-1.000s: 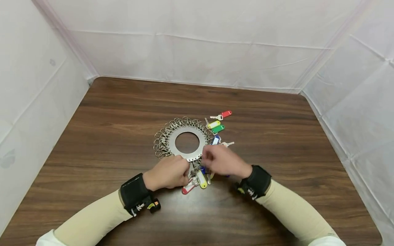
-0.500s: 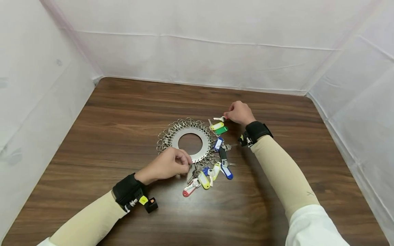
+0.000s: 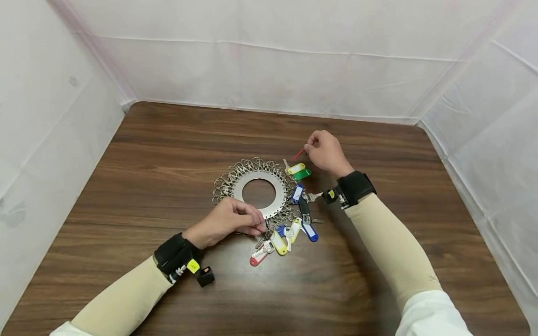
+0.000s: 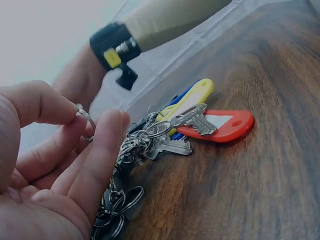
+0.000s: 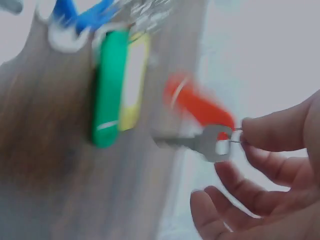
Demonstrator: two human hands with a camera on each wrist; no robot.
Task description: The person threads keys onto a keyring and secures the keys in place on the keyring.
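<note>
A small silver key with a red plastic tag (image 5: 200, 107) is being pinched by its wire ring and held up off the brown wooden tabletop (image 3: 168, 289) by the right hand (image 3: 325, 151), just past the flat round steel key disc (image 3: 258, 192). One small split ring (image 4: 86, 116) at the disc's near edge is being pinched by the left hand (image 3: 229, 226).

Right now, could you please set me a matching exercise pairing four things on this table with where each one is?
Things:
1. red-tagged key
2. metal ring disc
3. green tag
4. red tag

Places:
A. flat on the table by the disc's far right edge, next to a yellow tag
B. pinched by the right hand, lifted off the wood
C. in the near key cluster, closest to the person
D. middle of the table, with the left hand at its near edge

Pairs: 1-B, 2-D, 3-A, 4-C
</note>
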